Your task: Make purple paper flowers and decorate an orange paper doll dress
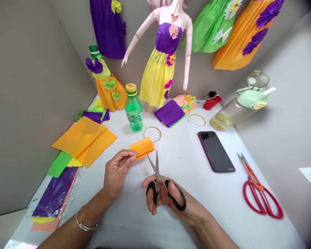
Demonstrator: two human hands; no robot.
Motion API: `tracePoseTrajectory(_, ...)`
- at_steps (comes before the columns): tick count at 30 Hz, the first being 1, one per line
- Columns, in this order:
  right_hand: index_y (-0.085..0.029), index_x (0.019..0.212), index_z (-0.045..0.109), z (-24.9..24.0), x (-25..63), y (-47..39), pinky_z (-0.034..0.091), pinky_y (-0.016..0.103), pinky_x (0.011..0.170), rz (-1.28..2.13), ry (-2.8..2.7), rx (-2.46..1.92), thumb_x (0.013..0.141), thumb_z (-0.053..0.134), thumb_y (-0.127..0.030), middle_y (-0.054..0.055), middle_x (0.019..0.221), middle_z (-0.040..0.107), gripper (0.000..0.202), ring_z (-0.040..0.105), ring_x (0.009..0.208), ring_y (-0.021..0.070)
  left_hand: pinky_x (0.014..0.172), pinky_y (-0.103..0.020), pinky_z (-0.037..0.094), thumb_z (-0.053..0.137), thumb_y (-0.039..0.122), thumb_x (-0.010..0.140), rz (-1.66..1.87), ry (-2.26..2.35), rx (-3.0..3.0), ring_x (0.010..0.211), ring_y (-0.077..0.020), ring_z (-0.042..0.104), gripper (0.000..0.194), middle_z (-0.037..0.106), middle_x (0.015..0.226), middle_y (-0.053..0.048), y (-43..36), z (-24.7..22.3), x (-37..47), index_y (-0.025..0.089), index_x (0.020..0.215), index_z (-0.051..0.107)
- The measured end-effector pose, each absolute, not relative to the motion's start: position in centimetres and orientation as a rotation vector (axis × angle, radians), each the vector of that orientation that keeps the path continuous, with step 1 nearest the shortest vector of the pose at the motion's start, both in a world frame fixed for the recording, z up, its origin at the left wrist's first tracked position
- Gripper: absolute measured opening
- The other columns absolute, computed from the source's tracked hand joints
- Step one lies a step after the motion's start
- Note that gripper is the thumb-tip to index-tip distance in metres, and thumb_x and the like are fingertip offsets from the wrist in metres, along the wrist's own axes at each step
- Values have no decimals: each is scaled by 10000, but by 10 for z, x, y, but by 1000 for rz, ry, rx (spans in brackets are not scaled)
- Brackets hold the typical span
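Because the left hand's (pixel 120 172) fingers pinch the folded orange paper (pixel 143 147) nearer than the green bottle (pixel 134 116), the right hand's (pixel 168 195) open black-handled scissors (pixel 157 173) could nick them—or slip off the thick fold.

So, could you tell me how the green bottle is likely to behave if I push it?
The green bottle stands upright and is taller than it is wide, so a push near its yellow cap could well tip it. Its round body would probably roll once down. The smooth sides may feel a little slippery.
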State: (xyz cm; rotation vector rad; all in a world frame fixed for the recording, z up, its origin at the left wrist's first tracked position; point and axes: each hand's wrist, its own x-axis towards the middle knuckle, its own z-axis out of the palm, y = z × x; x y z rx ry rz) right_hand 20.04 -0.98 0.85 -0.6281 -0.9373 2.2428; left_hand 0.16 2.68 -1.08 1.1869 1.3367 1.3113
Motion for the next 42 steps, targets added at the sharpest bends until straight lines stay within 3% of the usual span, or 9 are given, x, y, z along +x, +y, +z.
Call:
tracePoseTrajectory(7, -139, 1117, 572, 11, 200, -8, 433, 280, 661, 2232, -936, -638, 864, 485, -714, 75, 787, 644, 634, 588, 672, 159, 858, -237, 532, 668, 237, 875, 1370, 1284, 1334, 920, -144, 659, 41, 703, 920, -16, 24, -13, 2, 213, 893, 696)
tracePoseTrajectory(25, -138, 1149, 555, 11, 203, -6, 407, 305, 685, 2227, -951, -602, 834, 465, -761, 71, 797, 621, 704, 559, 670, 169, 839, -278, 547, 677, 140, 856, 1464, 1115, 1512, 903, -163, 660, 99, 704, 900, -32, 21, -13, 1, 222, 896, 716)
tracePoseTrajectory(33, -143, 1142, 556, 12, 205, -7, 410, 295, 652, 2200, -1030, -563, 839, 473, -750, 60, 769, 614, 684, 553, 636, 161, 855, -299, 533, 598, 267, 927, 1470, 1130, 1430, 906, -175, 644, 130, 689, 888, -48, 24, -13, -3, 211, 875, 703)
tracePoseTrajectory(37, -141, 1136, 557, 14, 206, -6, 413, 288, 641, 2179, -1127, -555, 843, 499, -728, 66, 775, 619, 658, 557, 649, 162, 855, -278, 527, 683, 227, 865, 1475, 1131, 1356, 897, -163, 646, 20, 686, 887, -32, 26, -14, -2, 212, 866, 696)
tracePoseTrajectory(42, -142, 1142, 559, 13, 208, -6, 423, 294, 645, 2188, -1135, -556, 844, 494, -730, 69, 785, 621, 663, 558, 654, 162, 846, -258, 525, 720, 147, 819, 1466, 1051, 1354, 879, -148, 642, 80, 680, 865, -20, 27, -13, -1, 215, 859, 705)
